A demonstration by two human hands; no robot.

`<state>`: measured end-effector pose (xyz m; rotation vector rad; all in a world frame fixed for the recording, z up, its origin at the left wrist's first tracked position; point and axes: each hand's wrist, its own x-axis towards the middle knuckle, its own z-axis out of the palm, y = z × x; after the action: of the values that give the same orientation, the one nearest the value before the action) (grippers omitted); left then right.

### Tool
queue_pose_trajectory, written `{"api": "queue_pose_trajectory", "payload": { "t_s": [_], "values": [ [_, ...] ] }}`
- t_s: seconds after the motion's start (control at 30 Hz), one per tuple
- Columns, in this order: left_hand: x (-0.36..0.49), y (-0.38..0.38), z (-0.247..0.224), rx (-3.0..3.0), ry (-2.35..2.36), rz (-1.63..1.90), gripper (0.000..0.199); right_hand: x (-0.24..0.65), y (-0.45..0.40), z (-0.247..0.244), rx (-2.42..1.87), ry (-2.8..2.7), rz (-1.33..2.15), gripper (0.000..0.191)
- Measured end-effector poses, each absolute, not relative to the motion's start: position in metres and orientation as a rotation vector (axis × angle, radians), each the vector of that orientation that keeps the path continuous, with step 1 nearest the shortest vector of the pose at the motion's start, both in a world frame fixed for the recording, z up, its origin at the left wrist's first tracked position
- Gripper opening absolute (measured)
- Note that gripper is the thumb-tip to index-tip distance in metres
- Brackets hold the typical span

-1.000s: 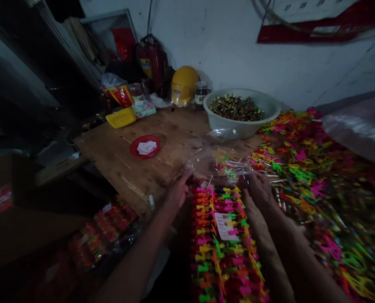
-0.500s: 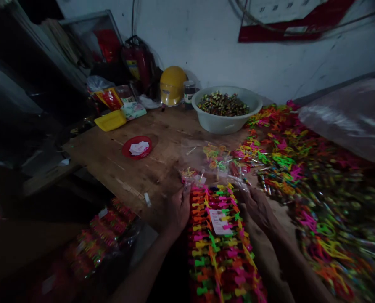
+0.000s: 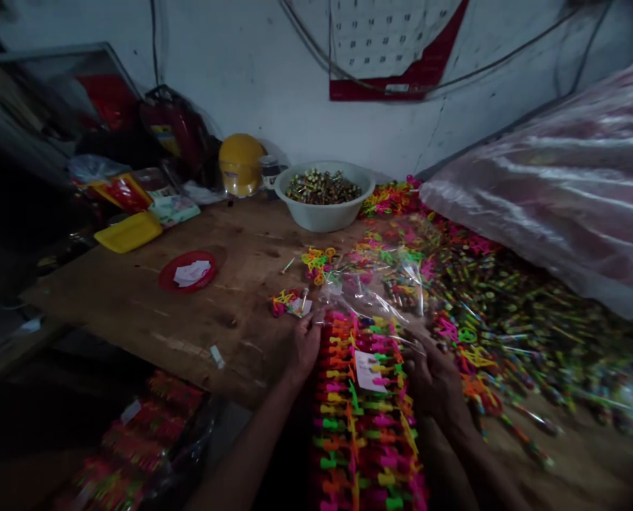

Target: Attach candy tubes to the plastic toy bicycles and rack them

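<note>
A long clear plastic bag [image 3: 367,301] runs from the table's front edge down toward me. Packed in it are rows of small bright plastic toys [image 3: 364,433], orange, pink, yellow and green, with a white printed card [image 3: 370,371] on top. My left hand [image 3: 306,349] pinches the bag's upper left corner between thumb and fingers. At the upper right side, my right hand [image 3: 436,376] is closed on the film, its fingertips partly hidden in shadow. The loose end of the film spreads over the table beyond both hands.
A grey basin [image 3: 324,216] of small striped pieces stands near the wall. Loose colourful toys and sticks [image 3: 508,333] heap up on the right, below a large plastic sack [image 3: 572,191]. A red dish [image 3: 167,273] with paper slips lies left. Filled packs [image 3: 151,426] sit lower left.
The view has swung to the right, showing more of the sack and calendar. The film's loose end has lifted and bunched up beyond my hands, which still hold the bag.
</note>
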<state>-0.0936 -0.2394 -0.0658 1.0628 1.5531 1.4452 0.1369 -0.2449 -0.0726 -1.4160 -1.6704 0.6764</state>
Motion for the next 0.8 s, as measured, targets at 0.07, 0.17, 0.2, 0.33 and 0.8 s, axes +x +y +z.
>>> {"api": "queue_pose_trajectory", "payload": {
  "t_s": [0.07, 0.17, 0.2, 0.33, 0.8],
  "values": [
    [-0.102, -0.247, -0.066, 1.087, 1.591, 1.467, 0.03, 0.138, -0.24, -0.073, -1.422, -1.682, 0.587, 0.032],
    [-0.113, -0.261, -0.072, 1.131, 1.671, 1.474, 0.022, 0.135, -0.231, -0.074, -1.476, -1.702, 0.457, 0.029],
    [-0.115, -0.266, -0.076, 1.156, 1.711, 1.457, 0.021, 0.134, -0.229, -0.075, -1.473, -1.744, 0.424, 0.026],
    [-0.117, -0.278, -0.089, 1.31, 1.903, 1.313, 0.017, 0.135, -0.221, -0.079, -1.302, -1.958, 0.368, 0.012],
    [-0.121, -0.292, -0.098, 1.619, 1.964, 0.99, 0.023, 0.149, -0.223, -0.096, -1.323, -2.428, 0.242, 0.017]
  ]
}}
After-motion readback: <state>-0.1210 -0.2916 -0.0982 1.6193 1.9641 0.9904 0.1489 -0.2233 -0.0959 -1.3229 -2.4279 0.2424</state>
